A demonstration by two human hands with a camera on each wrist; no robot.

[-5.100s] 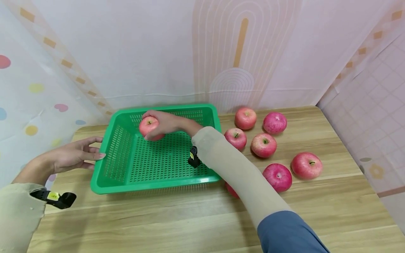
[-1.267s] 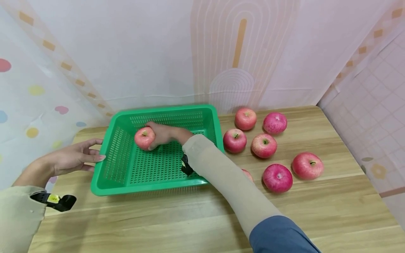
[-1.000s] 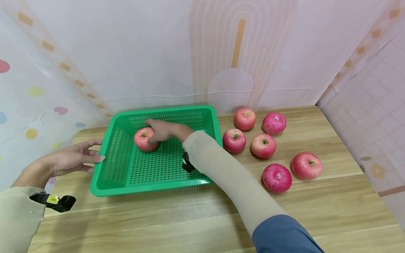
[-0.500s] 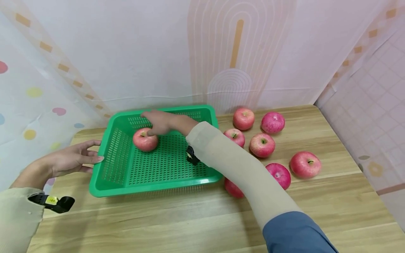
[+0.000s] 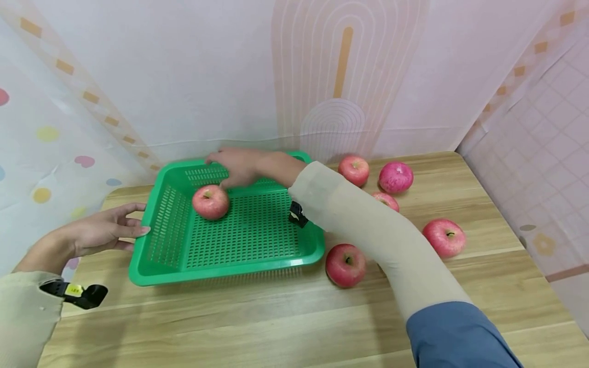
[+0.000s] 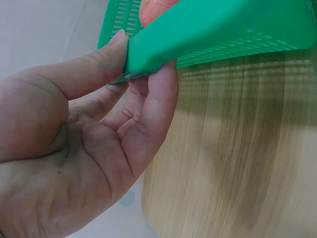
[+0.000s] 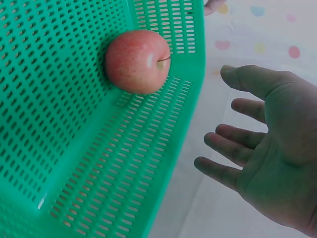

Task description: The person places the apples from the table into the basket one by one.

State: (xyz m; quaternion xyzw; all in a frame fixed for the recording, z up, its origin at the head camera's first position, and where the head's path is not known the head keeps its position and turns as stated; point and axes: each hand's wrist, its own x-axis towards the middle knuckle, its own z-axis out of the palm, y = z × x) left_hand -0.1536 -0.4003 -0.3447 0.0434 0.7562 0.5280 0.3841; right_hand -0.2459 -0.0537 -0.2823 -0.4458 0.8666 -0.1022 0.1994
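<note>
A green plastic basket point(image 5: 230, 266) with slotted walls stands on the wooden table. One red apple point(image 5: 210, 202) sits inside it, near the left back corner. My left hand point(image 5: 103, 230) pinches the basket's left rim, thumb on top and fingers beneath, as the left wrist view shows. Above the basket's back wall is my right hand point(image 5: 241, 166), its fingers spread and holding nothing. In the right wrist view that hand point(image 7: 277, 134) is apart from the apple point(image 7: 138, 62).
Several apples lie on the table to the right of the basket, among them one near the front corner point(image 5: 345, 265), a pink one at the back point(image 5: 396, 177) and one farther right point(image 5: 444, 238). My right forearm partly hides others. Patterned sheets rise behind the table point(image 5: 497, 286).
My right hand lowered the apple into the basket, let go of it, then rose back and to the right. My left hand stayed on the rim.
</note>
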